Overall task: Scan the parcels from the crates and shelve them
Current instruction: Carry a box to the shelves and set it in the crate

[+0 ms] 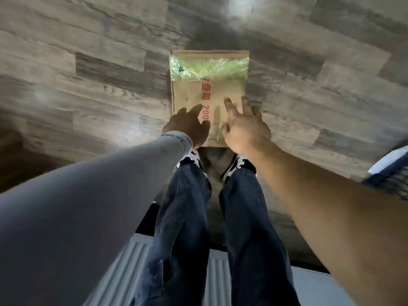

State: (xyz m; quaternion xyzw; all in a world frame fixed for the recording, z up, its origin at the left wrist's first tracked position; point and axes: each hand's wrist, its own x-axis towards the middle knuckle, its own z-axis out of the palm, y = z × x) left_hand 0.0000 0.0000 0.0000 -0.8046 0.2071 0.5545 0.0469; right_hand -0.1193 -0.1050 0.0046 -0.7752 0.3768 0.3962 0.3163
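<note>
Parcel: a flat cardboard parcel [208, 93] lies on the wood-pattern floor [88, 89], just in front of the person's shoes, its long side running away from them
Surface: plain brown card with red print down the middle and a band of glossy yellowish tape [208, 68] across the far end
Likely handling: probably stiff and light, judging by how thin and flat it looks; the tape should be slick, the bare card easier to hold
Where to take hold: the two long side edges near the close end look best, fingers slid under from either side, since it sits flush on the floor
Left hand: the left hand [189, 127] reaches down in a grey sleeve, fingers extended and loosely spread, over the near left corner; whether it touches the card I cannot tell
Right hand: the right hand [245, 127] has fingers splayed wide above the near right part, apparently just short of the card or grazing it
Grip: neither hand holds anything yet
</note>
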